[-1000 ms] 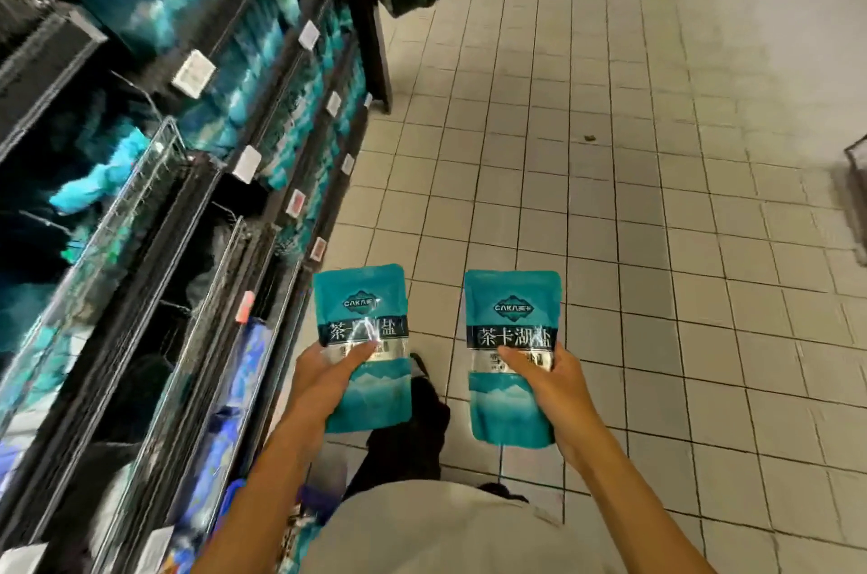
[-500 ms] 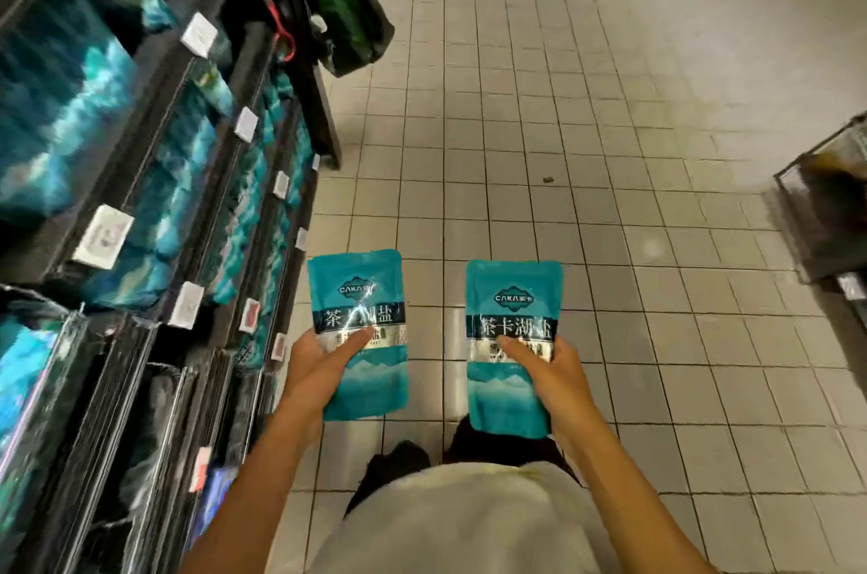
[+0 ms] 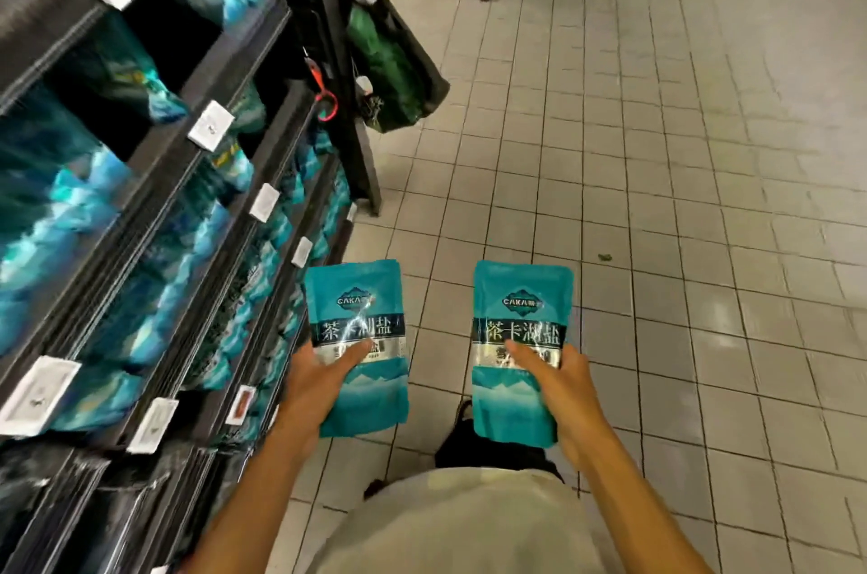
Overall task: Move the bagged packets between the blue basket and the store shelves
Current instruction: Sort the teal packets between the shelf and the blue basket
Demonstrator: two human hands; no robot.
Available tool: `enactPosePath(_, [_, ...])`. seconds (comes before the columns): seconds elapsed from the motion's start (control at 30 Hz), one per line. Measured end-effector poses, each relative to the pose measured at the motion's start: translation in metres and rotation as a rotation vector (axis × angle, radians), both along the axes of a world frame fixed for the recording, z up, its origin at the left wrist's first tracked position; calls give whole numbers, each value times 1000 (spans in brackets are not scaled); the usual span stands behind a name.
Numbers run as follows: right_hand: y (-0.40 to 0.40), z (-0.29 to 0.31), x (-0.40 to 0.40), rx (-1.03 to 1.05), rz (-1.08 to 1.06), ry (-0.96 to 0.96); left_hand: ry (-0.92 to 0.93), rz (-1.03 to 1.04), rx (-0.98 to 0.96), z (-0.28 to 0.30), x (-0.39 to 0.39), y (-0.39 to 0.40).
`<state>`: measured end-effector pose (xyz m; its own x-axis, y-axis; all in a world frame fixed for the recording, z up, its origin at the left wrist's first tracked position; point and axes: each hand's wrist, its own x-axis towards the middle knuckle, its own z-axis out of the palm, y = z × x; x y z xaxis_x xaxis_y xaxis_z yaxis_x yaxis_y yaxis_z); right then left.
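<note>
Packets held upright, apart: left packet [image 3: 357, 348] pinched by left hand [image 3: 319, 378], right packet [image 3: 518, 355] by right hand [image 3: 560, 390]; thumbs laid across fronts, fingers hidden behind.

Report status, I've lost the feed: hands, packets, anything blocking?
Left hand grips one teal packet, right hand grips another. Both upright over floor tiles, stocked shelves on the left. Blue basket not in view; aisle ahead open.

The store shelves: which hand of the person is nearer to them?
Left. The left hand holds its packet just beside the store shelves; the right hand is farther out over the tiled floor.
</note>
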<state>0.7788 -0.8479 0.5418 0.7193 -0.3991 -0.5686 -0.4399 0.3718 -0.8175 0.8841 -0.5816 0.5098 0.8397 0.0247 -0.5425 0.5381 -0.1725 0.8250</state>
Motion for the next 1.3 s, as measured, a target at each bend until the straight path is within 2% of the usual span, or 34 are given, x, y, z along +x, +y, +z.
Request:
enactPosePath(0.27, [-56,16,148,-36,195,-28,-9,160,41,19,102,-52])
enactPosePath(0.67, [-60,51,392,-2,386,-154,-120,278,-69,57,306,-70])
enactPosePath(0.9, [-38,110,540,-73,561,-355,-235,453,-79,130,403,-59])
enactPosePath(1.07, [-3,147,648,-100,670,-535,-419,531,-97,190,461,-33])
enactPosePath(1.2, [42,180,733,-47,770,-662,-589,594,-42,237,509,-12])
enactPosePath(1.3, [78,209,784,18,837,-696,-605,695,1,267,547,7])
